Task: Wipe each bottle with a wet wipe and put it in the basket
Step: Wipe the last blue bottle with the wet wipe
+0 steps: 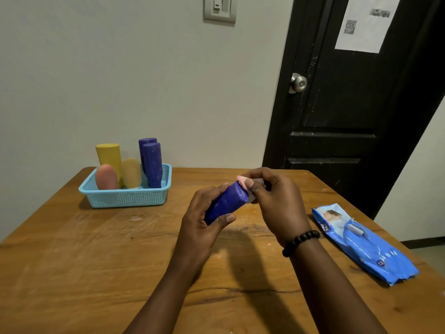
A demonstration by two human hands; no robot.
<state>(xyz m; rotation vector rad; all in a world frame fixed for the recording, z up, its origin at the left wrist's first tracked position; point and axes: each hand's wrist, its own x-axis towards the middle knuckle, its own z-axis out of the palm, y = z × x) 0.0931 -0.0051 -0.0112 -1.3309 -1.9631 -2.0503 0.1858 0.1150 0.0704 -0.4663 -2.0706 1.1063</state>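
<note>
Head view: wiping the cap end of the last loose bottle

Head view is showing the left hand [204, 220] gripping a blue bottle [226, 204] by its lower body, fingers curled round it, and holding it tilted above the middle of the worktop [96, 261]. The right hand [272, 201] is pinching a small wet wipe [255, 186] against the bottle's upper end, where a pinkish cap [240, 178] is peeking out between the fingers.

To do this step well, the left hand should be turning the bottle slowly while the right is keeping the wipe pressed and sliding it down from cap to base, so that no strip is missed. The wipe looks bunched small, so spreading it a little would likely be covering more surface per pass. A wet bottle is probably getting slippery, so a firm hold low down matters.

The turquoise basket [125, 197] is sitting near the far left corner, already holding two purple bottles [152, 165], a yellow one [109, 156], a pale yellow one [131, 173] and a pink one [106, 177]. The wipes packet [366, 247] is lying by the right edge
</note>
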